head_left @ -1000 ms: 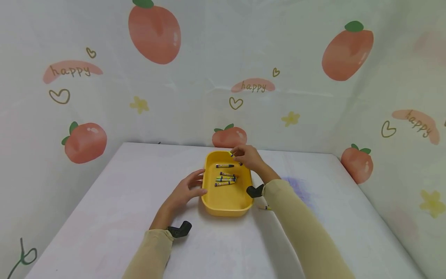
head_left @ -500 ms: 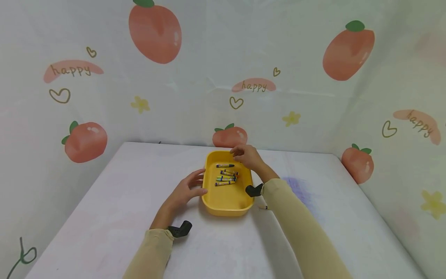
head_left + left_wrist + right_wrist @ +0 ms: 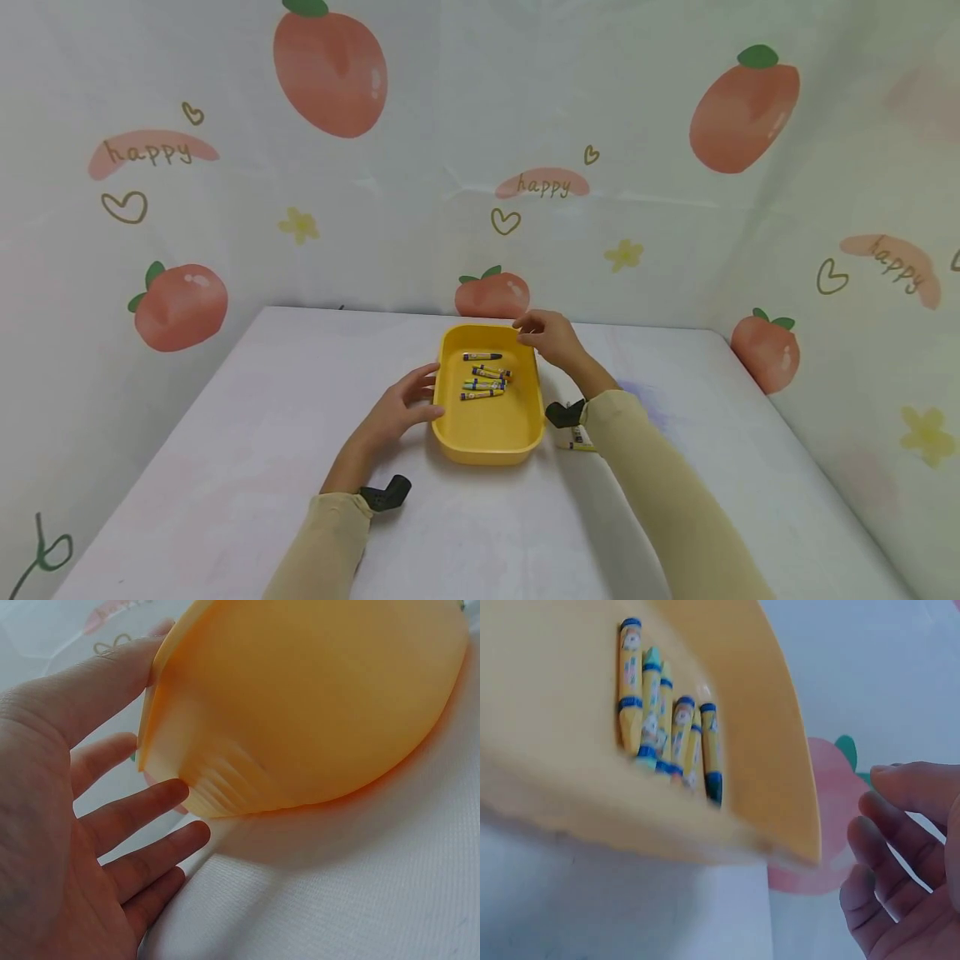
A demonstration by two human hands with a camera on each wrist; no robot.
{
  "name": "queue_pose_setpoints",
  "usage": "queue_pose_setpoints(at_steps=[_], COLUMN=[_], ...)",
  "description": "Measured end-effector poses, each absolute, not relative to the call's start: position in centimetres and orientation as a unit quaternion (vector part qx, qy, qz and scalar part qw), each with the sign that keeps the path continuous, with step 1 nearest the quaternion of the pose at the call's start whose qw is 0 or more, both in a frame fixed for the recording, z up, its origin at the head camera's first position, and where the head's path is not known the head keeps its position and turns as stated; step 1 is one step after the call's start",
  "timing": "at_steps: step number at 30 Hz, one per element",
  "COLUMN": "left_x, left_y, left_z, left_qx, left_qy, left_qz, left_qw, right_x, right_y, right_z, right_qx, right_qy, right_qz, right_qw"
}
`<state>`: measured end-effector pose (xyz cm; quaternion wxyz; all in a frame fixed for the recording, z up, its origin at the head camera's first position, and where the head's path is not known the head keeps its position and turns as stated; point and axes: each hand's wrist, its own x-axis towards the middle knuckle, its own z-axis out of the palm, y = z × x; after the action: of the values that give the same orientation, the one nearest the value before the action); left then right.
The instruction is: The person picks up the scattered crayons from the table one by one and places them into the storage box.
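A yellow plastic tray (image 3: 487,429) sits on the white-covered table. Several crayons (image 3: 484,384) in yellow wrappers lie in it, mostly side by side, and one dark-tipped crayon (image 3: 482,357) lies apart toward the far end. My left hand (image 3: 97,802) is at the tray's left side, thumb at the rim, with loosely spread fingers beside the outer wall. At the far right corner of the tray, my right hand (image 3: 551,333) hovers with relaxed fingers. The right wrist view shows nothing between the fingertips of that right hand (image 3: 907,855).
More crayons (image 3: 577,447) lie on the table right of the tray, partly hidden by my right forearm. A purple smudge (image 3: 643,402) marks the table cover farther right. Behind the table hangs a fruit-patterned backdrop (image 3: 405,258).
My right hand has let go of a crayon, which now lies among the others in the tray. It has then shifted right toward the rim. The left hand stays put.
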<state>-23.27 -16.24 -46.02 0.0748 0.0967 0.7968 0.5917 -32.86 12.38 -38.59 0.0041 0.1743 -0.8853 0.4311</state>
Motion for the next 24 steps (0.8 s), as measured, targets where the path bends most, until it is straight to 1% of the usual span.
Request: queue_pose_setpoints(at_steps=[5,15,24], left_x=[-23.3,-23.1,-23.2], left_y=[-16.2,-16.1,-16.0], left_z=[-46.1,-45.7,-45.8], left_qx=[0.094,0.088,0.084], left_qy=[0.798,0.8,0.8], left_qz=[0.591,0.589,0.588], left_qw=[0.077,0.077,0.08], right_x=[-32.5,-31.9,-31.1], right_y=[13.8,16.5,18.8], right_z=[-39.0,-40.4,-42.0], right_qx=[0.164,0.138,0.133], right_qy=[-0.891,-0.901,-0.909], right_qz=[0.422,0.41,0.392], right_qw=[0.012,-0.015,-0.049])
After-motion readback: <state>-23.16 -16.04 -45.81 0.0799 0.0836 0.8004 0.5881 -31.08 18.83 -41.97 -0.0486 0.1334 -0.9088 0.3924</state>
